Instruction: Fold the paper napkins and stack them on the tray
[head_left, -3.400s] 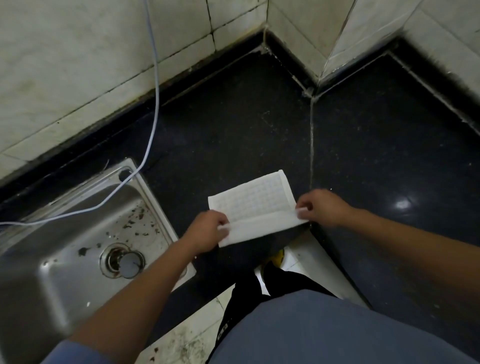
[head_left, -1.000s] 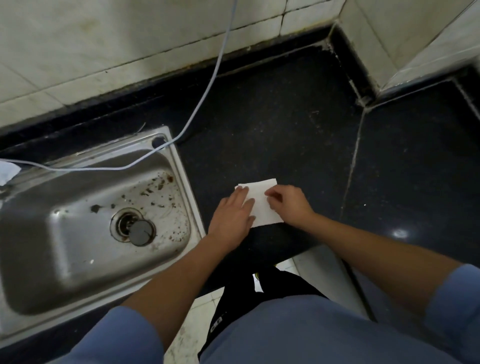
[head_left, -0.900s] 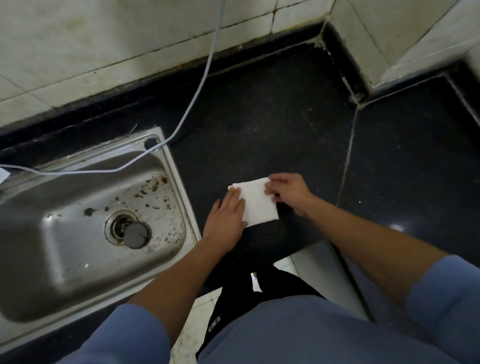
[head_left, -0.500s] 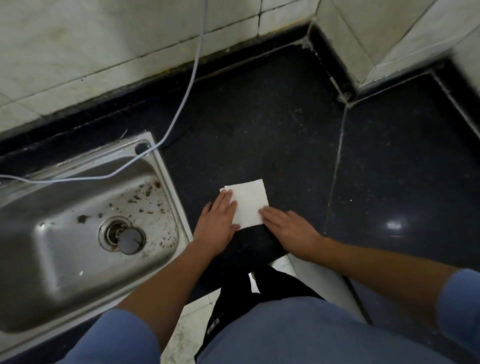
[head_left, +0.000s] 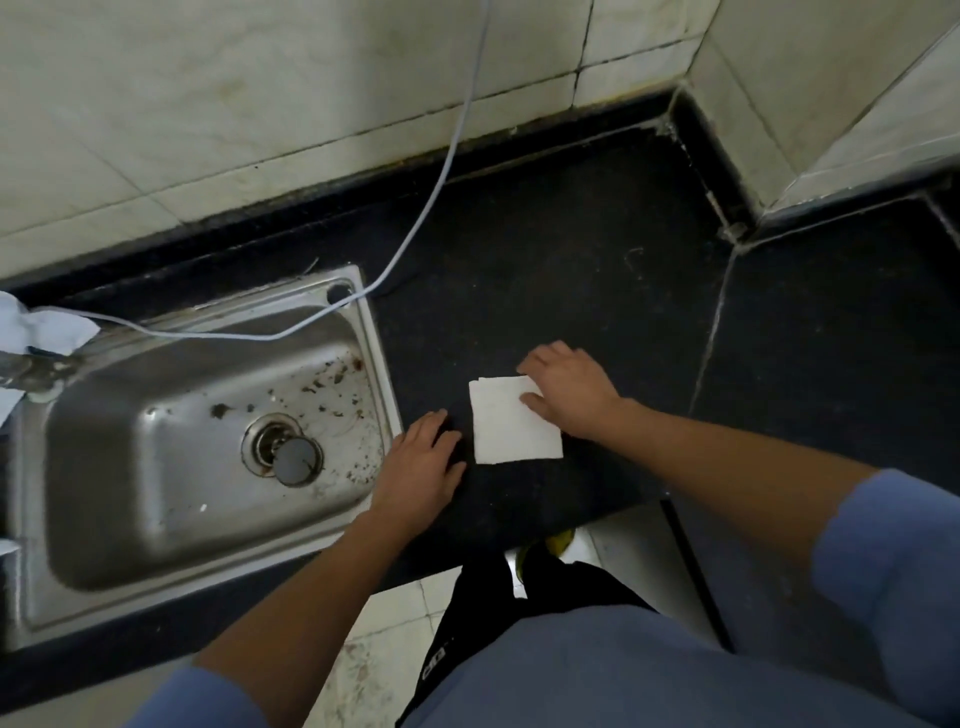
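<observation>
Napkin (head_left: 514, 421), white and folded down to a small rough square, lies flat on the black countertop (head_left: 571, 249) a little to the right of the steel sink (head_left: 378, 358), roughly level with the sink's drain. The right hand (head_left: 571, 395) sits on the side of the napkin farthest from the sink. Its thumb lies on top of the paper and its bent fingers reach the far corner, but I cannot tell whether they pinch the edge or only press it down. The left hand (head_left: 421, 462) rests palm down on the bare counter in the strip between the sink's right rim and the napkin, fingers straight and loosely together, holding nothing. Its fingertips come just beside the napkin's sink-side edge, with a thin dark gap showing between them. The sink's basin is speckled with brown flecks, thickest toward its far right corner, and a dark round plug (head_left: 297, 461) sits partly over the drain ring. A pale blue cable (head_left: 249, 338) comes down the tiled wall (head_left: 234, 104) behind the sink, crosses the sink's far right corner and sags along its far side. It runs toward a crumpled white cloth (head_left: 49, 322) at the sink's far left end. Both forearms are bare, and the blue sleeves (head_left: 893, 561) begin higher up the arms
</observation>
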